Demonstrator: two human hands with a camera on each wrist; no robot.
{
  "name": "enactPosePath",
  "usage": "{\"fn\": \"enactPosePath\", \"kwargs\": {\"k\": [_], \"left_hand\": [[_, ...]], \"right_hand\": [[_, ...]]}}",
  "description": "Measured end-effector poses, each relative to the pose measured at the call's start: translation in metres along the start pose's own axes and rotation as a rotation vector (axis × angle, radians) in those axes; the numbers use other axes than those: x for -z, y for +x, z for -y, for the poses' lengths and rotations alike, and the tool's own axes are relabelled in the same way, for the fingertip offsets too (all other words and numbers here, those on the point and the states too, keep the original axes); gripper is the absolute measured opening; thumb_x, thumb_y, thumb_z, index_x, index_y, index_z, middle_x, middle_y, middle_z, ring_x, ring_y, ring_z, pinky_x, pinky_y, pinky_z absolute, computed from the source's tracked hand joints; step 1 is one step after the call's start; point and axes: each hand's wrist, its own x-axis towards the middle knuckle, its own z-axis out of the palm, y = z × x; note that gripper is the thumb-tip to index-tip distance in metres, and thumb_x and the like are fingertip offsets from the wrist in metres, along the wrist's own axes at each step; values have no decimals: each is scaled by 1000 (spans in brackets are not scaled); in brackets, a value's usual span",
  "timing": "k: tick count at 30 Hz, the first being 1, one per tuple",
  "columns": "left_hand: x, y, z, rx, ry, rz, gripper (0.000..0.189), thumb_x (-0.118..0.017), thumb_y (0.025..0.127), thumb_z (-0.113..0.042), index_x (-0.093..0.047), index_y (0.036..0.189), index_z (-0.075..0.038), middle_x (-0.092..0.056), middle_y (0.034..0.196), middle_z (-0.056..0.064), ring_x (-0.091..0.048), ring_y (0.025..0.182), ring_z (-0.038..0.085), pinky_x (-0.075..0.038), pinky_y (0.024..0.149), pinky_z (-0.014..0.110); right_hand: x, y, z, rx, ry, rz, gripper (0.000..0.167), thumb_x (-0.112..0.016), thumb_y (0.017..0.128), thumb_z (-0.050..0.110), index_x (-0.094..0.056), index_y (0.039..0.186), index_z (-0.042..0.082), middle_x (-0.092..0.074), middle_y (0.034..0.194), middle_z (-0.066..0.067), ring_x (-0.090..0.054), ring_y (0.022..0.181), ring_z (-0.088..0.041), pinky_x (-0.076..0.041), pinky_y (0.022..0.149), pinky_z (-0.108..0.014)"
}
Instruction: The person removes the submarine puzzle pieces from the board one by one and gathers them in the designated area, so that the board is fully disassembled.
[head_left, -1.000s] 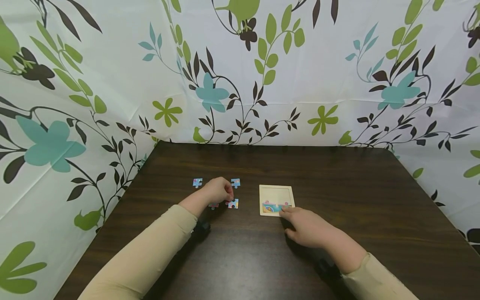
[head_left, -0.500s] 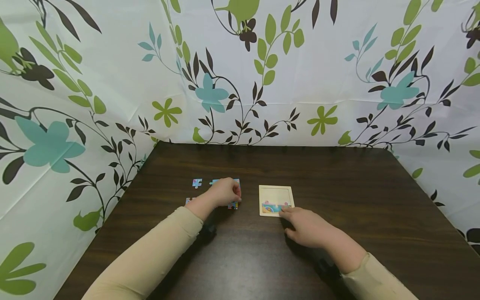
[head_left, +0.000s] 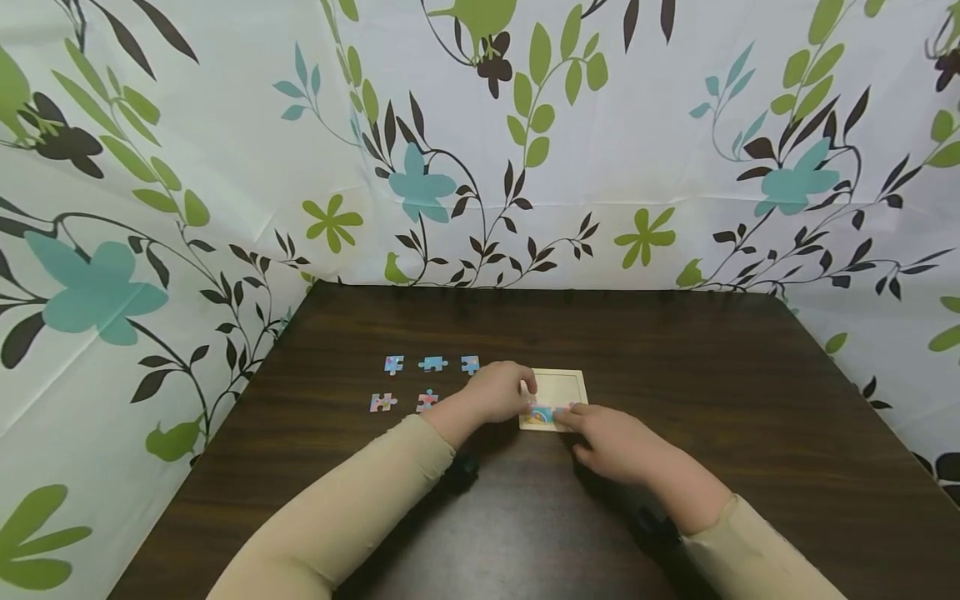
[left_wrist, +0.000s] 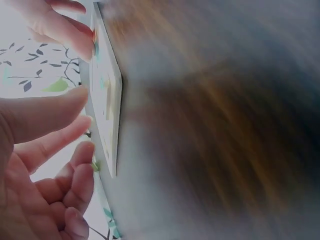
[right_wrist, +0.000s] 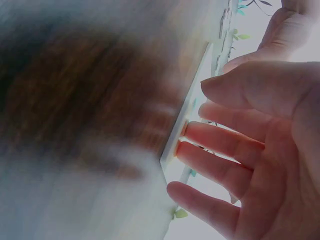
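Note:
My left hand (head_left: 498, 392) is over the left side of a square wooden puzzle tray (head_left: 555, 374), thumb and forefinger bent towards each other. It holds a puzzle piece, largely hidden by the fingers. In the left wrist view the thumb (left_wrist: 55, 110) and forefinger stand close beside the tray's edge (left_wrist: 118, 125). Joined blue and pink puzzle pieces (head_left: 540, 415) line the tray's near side. My right hand (head_left: 622, 442) rests its straight fingertips on the tray's near right corner; the right wrist view shows those fingers (right_wrist: 220, 137) extended at the rim.
Loose puzzle pieces lie left of the tray: a back row with a blue piece (head_left: 432, 364) in its middle, and two in front, one a pink piece (head_left: 383, 402). The dark wooden table (head_left: 675, 350) meets a leaf-patterned cloth (head_left: 570, 167) at its back edge.
My left hand has picked up the front-right puzzle piece from the table and moved right to the tray. My right hand stays at the tray's corner, almost unmoved.

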Motion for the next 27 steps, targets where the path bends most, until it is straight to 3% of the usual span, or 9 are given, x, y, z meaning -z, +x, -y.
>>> {"fn": "enactPosePath", "kwargs": {"k": [3, 6, 10, 27], "left_hand": [[-1, 3, -5, 20, 70, 16, 20, -78, 82, -26, -69, 99, -21, -64, 91, -6, -58, 89, 18, -46, 77, 34], [-2, 5, -8, 34, 105, 43, 24, -81, 79, -32, -68, 96, -21, -64, 96, -4, -59, 94, 20, -46, 79, 36], [-4, 6, -8, 39, 123, 56, 26, -83, 77, -35, -66, 91, -20, -62, 91, -5, -57, 90, 19, -45, 76, 36], [-4, 9, -9, 9, 50, 73, 29, -86, 75, -24, -63, 90, -12, -56, 80, -4, -52, 75, 17, -43, 68, 31]], "right_hand": [[-1, 1, 0, 31, -3, -18, 51, -69, 83, 7, -62, 133, 6, -60, 124, -11, -62, 108, -30, -51, 79, -46], [-3, 1, 0, 56, 0, -28, 51, -68, 83, 6, -62, 133, 7, -60, 116, -6, -60, 92, -21, -50, 68, -38], [-4, 1, 0, 71, -1, -42, 51, -69, 82, 6, -63, 133, 7, -54, 102, 2, -45, 73, -12, -40, 58, -30], [-7, 3, -3, 67, -16, -41, 46, -69, 85, 10, -65, 130, 7, -45, 91, 7, -39, 68, -11, -38, 56, -27]]}}
